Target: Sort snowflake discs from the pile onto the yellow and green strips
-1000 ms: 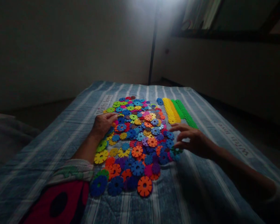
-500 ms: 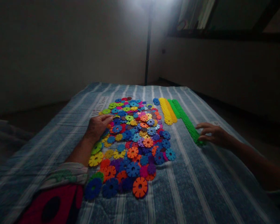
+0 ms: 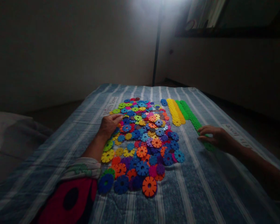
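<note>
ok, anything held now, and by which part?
Can't tell for either: the right grip is at the near end of the longer green row, the left grip at the left edge of the disc pile; no hold shows clearly.

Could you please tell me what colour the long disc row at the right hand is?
The long disc row is green; the head view shows it.

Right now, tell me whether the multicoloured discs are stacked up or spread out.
Spread out: the multicoloured discs lie in a broad, overlapping patch on the striped cloth, many faces showing.
</note>
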The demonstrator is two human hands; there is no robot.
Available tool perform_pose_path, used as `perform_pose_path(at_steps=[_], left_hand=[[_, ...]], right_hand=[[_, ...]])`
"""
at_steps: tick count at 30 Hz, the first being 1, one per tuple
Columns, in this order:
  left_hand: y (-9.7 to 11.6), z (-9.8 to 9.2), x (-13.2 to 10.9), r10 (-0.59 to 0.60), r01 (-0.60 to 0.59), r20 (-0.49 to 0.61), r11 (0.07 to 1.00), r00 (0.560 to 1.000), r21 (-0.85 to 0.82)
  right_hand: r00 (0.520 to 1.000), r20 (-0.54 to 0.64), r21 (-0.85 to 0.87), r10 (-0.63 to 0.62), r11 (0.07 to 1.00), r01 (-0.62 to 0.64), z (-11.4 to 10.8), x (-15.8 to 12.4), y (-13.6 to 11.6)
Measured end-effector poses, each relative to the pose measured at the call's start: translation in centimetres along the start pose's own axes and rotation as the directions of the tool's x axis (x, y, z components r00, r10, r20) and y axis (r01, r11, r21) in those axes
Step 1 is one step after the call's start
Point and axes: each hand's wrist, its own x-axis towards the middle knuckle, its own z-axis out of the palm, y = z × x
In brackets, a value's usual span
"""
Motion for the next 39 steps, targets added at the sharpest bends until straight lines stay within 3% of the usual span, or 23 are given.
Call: perform_pose_path(at_steps=[7,14,21,27,32,39], left_hand=[[-0.5,0.2,-0.2,0.020,-0.020,0.015,1.000,1.000,-0.022],[-0.6,0.3,-0.3,-0.002,0.003,0.028,0.998,1.000,-0.062],[-0.5,0.4,-0.5,-0.003,0.006,0.026,0.994,1.000,-0.106],[-0.3,0.4,-0.5,0.017,-0.013,0.035,0.995,0.999,-0.102],[0.1,0.3,-0.7,-0.003,0.006,0.039,0.995,0.999,-0.099],[0.1,0.3,-0.6,-0.013,0.016,0.034,0.997,0.999,-0.081]], right_hand=[[0.969,0.054,0.094,-0.241,0.967,0.235,3.6,3.9,-5.7],[0.939,0.156,0.107,-0.307,0.950,0.293,7.1,7.4,-8.8],[0.916,0.241,-0.083,-0.320,0.934,0.348,9.4,9.7,-10.3],[0.869,0.390,-0.273,-0.305,0.863,0.425,9.5,11.5,-12.1],[0.836,0.462,-0.294,-0.297,0.838,0.460,9.4,12.3,-12.7],[0.835,0.418,-0.264,-0.357,0.832,0.487,10.1,12.9,-11.8]])
